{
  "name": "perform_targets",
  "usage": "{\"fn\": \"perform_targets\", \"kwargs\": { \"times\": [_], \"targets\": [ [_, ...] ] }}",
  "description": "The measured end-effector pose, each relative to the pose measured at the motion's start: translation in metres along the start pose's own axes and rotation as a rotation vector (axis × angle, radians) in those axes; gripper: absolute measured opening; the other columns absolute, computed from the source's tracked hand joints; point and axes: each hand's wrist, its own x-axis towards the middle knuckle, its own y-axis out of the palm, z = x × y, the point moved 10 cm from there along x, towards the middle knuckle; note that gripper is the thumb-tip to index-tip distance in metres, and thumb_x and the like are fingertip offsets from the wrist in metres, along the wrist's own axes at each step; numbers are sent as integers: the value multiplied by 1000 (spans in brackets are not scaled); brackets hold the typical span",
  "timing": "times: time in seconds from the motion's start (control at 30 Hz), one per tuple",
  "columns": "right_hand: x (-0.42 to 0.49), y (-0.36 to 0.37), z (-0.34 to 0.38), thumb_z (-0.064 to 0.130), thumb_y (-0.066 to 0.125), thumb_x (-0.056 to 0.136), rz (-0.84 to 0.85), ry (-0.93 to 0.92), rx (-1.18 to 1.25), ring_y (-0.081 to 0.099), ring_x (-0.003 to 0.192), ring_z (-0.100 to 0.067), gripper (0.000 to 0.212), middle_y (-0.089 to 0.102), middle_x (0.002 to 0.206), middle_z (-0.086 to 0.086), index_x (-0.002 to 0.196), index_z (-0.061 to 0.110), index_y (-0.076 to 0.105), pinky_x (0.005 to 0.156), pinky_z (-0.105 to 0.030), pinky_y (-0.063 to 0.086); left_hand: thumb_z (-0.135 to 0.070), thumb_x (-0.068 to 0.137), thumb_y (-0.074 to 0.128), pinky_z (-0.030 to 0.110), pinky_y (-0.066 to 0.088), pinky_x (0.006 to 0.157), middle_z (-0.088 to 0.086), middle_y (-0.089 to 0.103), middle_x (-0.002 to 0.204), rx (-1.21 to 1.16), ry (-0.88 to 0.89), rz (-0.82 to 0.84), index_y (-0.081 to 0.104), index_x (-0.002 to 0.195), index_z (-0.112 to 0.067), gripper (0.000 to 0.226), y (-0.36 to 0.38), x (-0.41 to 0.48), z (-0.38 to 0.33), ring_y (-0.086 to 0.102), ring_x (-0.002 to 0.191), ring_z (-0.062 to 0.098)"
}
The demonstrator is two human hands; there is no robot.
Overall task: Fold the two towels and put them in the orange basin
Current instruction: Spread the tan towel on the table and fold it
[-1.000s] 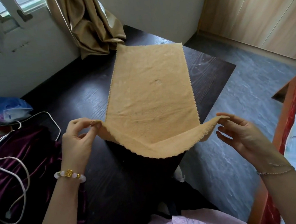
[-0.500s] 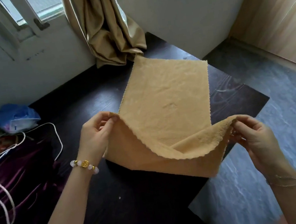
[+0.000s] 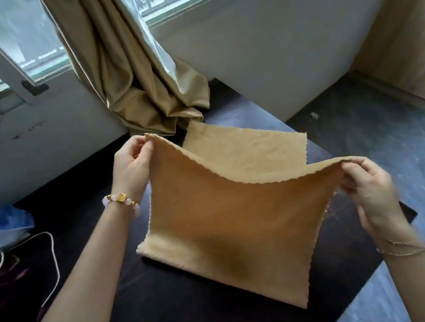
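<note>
While my left hand [image 3: 132, 168] and right hand [image 3: 368, 186] each pinch a corner of the tan scallop-edged cloth towel [image 3: 230, 220], raised between them over the dark surface [image 3: 172, 314], uneven travel could skew the fold.

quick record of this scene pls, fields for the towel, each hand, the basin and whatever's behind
towel: tan towel on the dark table, near end raised above the flat far part
left hand: left hand pinches the raised left corner
right hand: right hand pinches the raised right corner
orange basin: not in view
second towel: not in view
behind: gold curtain at the towel's far end
</note>
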Motion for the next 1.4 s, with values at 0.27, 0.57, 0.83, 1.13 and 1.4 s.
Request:
{"fn": "perform_targets", "kwargs": {
  "times": [0.27, 0.57, 0.83, 1.13, 1.4],
  "targets": [
    [88, 18, -34, 14, 48, 96, -43, 110, 76, 57, 76, -13, 12, 61, 86, -4, 99, 10, 59, 64, -26, 46, -19, 94, 52, 12, 39, 61, -5, 56, 72, 143, -39, -34, 61, 88, -12, 13, 53, 89, 27, 49, 64, -1],
    [159, 40, -76, 14, 43, 97, -107, 196, 61, 55, 85, -9, 19, 57, 93, 1, 111, 4, 52, 68, -23, 45, -19, 93, 50, 18, 39, 66, -2, 57, 79, 214, -197, -41, 63, 97, -5, 20, 103, 158, 85, 49, 76, 9],
    [196, 59, -103, 18, 46, 96, -120, 267, -56, 53, 92, -12, 17, 55, 101, 0, 110, 11, 52, 81, -32, 46, -20, 95, 46, 28, 37, 87, 13, 58, 122, 282, -386, 4, 58, 120, -5, 32, 126, 179, 146, 51, 114, 27],
    [222, 70, -102, 19, 48, 94, -97, 127, -278, 55, 82, -12, 12, 60, 89, 0, 101, 11, 55, 68, -28, 45, -18, 96, 44, 23, 34, 81, 8, 57, 109, 265, -406, -27, 55, 120, -4, 30, 142, 184, 166, 52, 103, 24],
    [208, 76, -90, 21, 57, 89, -116, 35, -427, 52, 98, -13, 28, 54, 109, 2, 117, 14, 53, 77, -24, 41, -16, 90, 53, 25, 39, 83, 6, 58, 115, 322, -286, -117, 51, 118, -9, 29, 118, 161, 156, 53, 98, 17]
  ]
}}
